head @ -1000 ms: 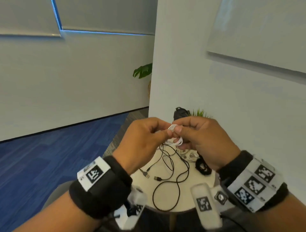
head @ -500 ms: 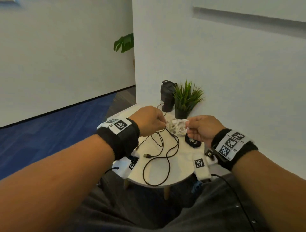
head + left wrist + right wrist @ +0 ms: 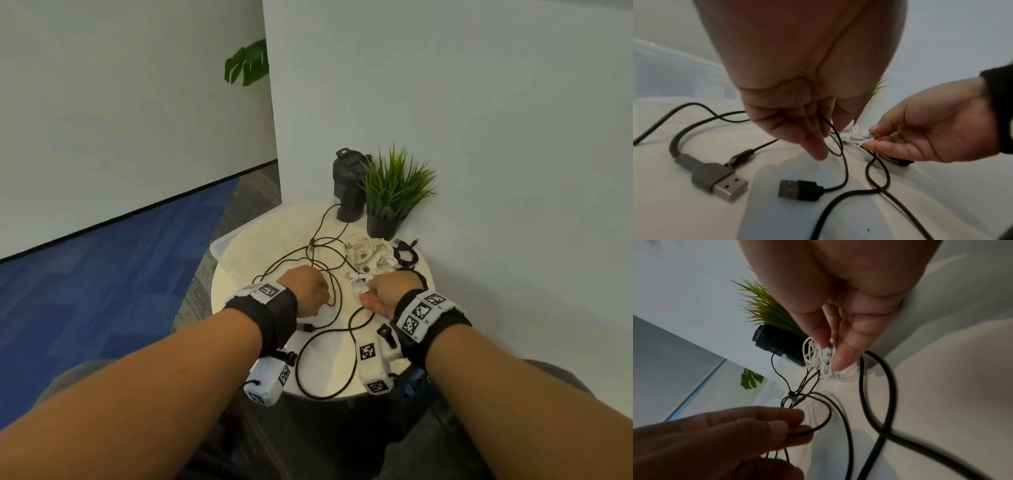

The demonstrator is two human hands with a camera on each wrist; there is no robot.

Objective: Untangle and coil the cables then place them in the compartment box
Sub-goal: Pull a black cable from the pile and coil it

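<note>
1. The left hand pinches a thin, glossy black cable over the round white table;
2. The right hand pinches a white cable bundle, tangled, near the table's spiky potted plant.

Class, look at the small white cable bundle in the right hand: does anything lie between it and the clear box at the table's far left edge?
Yes. The tangled thin black cable sprawls across the table between the white cable bundle, pinched by the right hand, and the clear plastic box; the left hand, gripping that black cable, is there too.
</note>
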